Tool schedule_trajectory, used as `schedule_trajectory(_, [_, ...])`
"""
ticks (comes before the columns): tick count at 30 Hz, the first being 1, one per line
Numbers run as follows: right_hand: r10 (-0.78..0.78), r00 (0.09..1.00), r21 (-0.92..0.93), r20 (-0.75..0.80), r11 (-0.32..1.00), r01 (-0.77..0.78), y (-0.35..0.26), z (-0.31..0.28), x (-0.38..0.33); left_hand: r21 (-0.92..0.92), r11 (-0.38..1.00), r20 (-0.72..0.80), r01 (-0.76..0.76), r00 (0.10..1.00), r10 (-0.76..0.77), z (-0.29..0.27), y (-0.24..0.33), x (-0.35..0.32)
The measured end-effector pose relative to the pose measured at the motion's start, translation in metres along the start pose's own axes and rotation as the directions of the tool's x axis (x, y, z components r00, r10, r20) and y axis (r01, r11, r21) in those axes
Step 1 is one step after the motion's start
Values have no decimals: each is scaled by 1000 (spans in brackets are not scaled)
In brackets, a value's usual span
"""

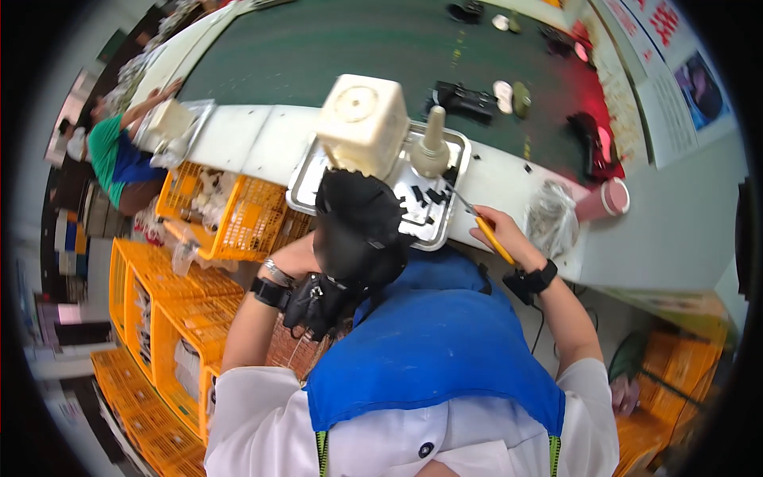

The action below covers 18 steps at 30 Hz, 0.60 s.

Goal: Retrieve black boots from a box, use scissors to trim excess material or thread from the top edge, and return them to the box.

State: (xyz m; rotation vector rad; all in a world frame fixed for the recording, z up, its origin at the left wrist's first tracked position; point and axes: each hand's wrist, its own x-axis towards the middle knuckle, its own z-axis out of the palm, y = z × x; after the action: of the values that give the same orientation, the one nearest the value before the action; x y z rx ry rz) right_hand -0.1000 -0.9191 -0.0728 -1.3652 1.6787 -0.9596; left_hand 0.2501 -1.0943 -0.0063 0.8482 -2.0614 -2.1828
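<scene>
Right hand (510, 237): closed round orange-handled tool (496, 242), tip near black pieces (433, 195). Left hand (297, 254): at black article (362, 222), near side of metal tray (466, 153); fingers hidden, closure unclear. Apparent step: tool work at pieces, calling for steady aim.

At twelve o'clock I see a green belt (334, 56), a white bench (246, 143) along its near edge. A pale wall (683, 195) rises at three, with a poster (703, 91) at two. Orange crates (195, 286) stack up at eight; more stand at four.
</scene>
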Motion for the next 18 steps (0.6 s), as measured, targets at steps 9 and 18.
schedule_trajectory(9, [17, 998, 112, -65, 994, -10, -20, -4, 7, 908, 412, -339, 71, 702, 626, 27, 71, -40])
schedule_trajectory(18, [-250, 968, -21, 32, 968, 251, -91, -5, -5, 791, 545, -188, -277, 738, 648, 27, -14, -21])
